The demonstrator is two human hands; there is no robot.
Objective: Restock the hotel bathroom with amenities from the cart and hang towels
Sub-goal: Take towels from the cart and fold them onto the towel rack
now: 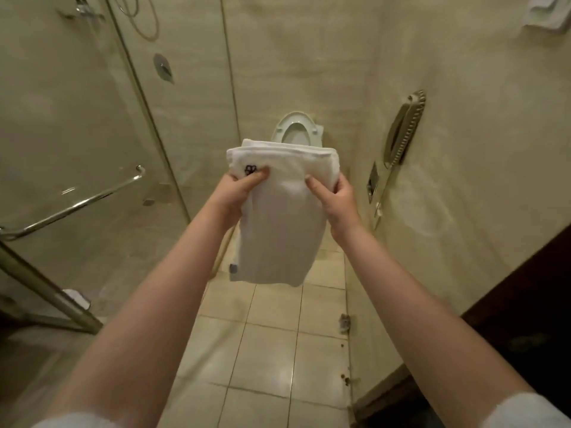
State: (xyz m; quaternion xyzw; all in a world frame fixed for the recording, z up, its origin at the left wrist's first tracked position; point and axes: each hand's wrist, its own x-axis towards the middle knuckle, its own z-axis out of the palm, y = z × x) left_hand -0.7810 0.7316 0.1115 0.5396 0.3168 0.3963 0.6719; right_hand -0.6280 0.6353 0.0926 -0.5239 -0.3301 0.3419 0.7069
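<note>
Towel (282, 217) was what I saw mid-frame: white, folded, held up in the air above the tiled floor (272, 335) and covering the lower part of the toilet (298, 131) behind it. My left hand (238, 193) pinched its upper left part, thumb just beside a dark embroidered mark (251, 170); my right hand (335, 199) gripped the upper right edge, fingers curled behind the cloth. A glass shower door (92, 118) with a chrome bar (77, 205) stood at the left, a wall phone (404, 128) at the right

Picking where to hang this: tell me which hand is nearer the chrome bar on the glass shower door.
Left. The left hand pinches the towel by its logo, toward the chrome bar; the right hand pinches the opposite edge, farther away.
</note>
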